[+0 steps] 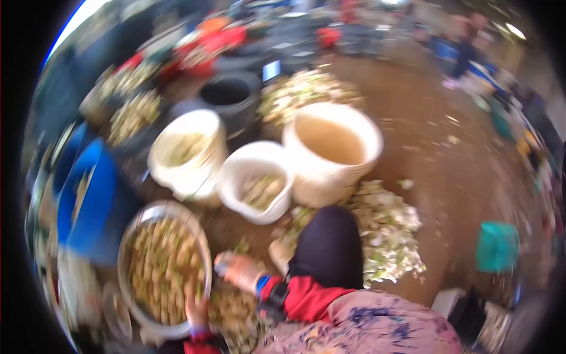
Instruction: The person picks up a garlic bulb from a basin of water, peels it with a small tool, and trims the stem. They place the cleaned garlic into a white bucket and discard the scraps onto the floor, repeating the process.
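The picture is heavily blurred. My left hand lies on the near rim of a round metal bowl, which is full of chopped yellow-green vegetable pieces, and seems to grip that rim. My right hand, in an orange glove with a red sleeve behind it, hovers just right of the bowl over loose scraps on the ground. Blur hides whether its fingers are closed or hold anything. My black-trousered knee is bent just to its right.
Three white buckets stand ahead: a left one, a small middle one holding scraps, and a large right one holding brownish liquid. A blue tub, a black container, heaps of vegetable trimmings and wet brown ground surround them.
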`<state>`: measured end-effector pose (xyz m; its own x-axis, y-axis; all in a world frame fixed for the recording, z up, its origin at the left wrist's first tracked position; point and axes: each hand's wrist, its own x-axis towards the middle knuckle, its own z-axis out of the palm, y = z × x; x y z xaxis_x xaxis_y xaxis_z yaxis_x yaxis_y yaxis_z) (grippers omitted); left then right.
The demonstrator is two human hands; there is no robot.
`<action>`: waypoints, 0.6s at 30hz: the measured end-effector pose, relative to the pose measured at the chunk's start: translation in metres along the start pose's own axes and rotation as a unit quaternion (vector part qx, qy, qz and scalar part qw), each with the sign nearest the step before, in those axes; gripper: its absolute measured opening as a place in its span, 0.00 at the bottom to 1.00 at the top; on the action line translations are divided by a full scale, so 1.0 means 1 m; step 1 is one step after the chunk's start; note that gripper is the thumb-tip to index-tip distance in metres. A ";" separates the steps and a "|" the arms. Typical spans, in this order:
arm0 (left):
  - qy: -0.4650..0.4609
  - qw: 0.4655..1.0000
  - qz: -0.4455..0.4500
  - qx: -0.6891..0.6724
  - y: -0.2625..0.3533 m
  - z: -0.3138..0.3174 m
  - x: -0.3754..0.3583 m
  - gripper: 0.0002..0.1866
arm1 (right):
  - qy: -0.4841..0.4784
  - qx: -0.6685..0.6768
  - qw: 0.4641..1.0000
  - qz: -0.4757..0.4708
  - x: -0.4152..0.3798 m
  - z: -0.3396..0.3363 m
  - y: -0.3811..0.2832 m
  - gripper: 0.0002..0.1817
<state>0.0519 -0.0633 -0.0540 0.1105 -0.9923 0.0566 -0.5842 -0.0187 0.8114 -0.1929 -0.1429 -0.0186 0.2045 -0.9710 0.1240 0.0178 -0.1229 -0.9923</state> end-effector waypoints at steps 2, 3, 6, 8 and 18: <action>-0.014 0.985 -0.083 0.150 -0.020 0.004 -0.014 0.36 | -0.006 0.063 0.995 0.080 -0.007 -0.007 -0.051 0.11; -0.073 0.990 -0.054 0.106 -0.008 0.017 0.024 0.38 | -0.043 0.120 0.961 0.247 -0.010 -0.004 -0.052 0.12; -0.198 0.979 0.021 -0.044 0.029 0.078 0.160 0.37 | -0.069 0.052 0.970 0.226 -0.018 -0.005 -0.044 0.13; -0.134 0.977 -0.047 0.159 0.056 0.020 0.038 0.39 | -0.102 -0.043 0.974 0.197 -0.023 -0.007 -0.038 0.13; -0.040 0.963 -0.066 0.258 0.031 -0.050 0.044 0.36 | -0.100 0.061 0.958 0.260 -0.038 -0.004 0.045 0.16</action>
<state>0.0792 -0.1016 0.0023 0.1605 -0.9830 -0.0896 -0.8931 -0.1832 0.4109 -0.2035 -0.1118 -0.0675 0.3999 -0.8343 -0.3795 -0.0258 0.4036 -0.9146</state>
